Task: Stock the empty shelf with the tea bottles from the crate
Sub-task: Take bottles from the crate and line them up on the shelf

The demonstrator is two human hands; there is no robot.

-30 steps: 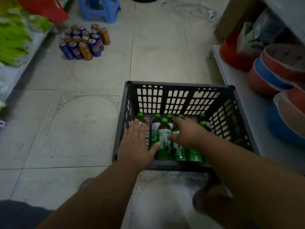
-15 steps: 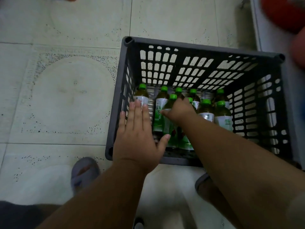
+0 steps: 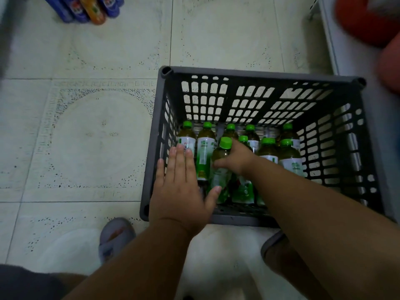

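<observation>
Crate point(image 3: 255, 72): dark grey, slotted walls, on the tiled floor point(image 3: 97, 137), its right side next to a white shelf base point(image 3: 337, 40).
Bottles point(image 3: 268, 148): green-capped tea bottles, brown liquid, white-and-green labels; all inside the crate, standing in rows toward its near-left part; the far-right floor of the crate is bare.
Right hand point(image 3: 236, 159): reaches down into the crate; fingers wrap the upper body of one bottle point(image 3: 220, 165), just under its cap; that bottle's cap sits higher than its neighbours'.
Left hand point(image 3: 181, 189): flat, fingers straight and together, thumb spread; held over the crate's near-left corner; the thumb tip lies by the lower part of the gripped bottle, though contact cannot be told.
Slippers point(image 3: 114, 237): one by the left forearm, the other partly hidden under the right forearm, both just in front of the crate.
Cans point(image 3: 91, 7): blue and orange, grouped on the floor at the top left, well apart from the crate.
Basins point(image 3: 368, 20): red, blurred, at the top right above the shelf base.
</observation>
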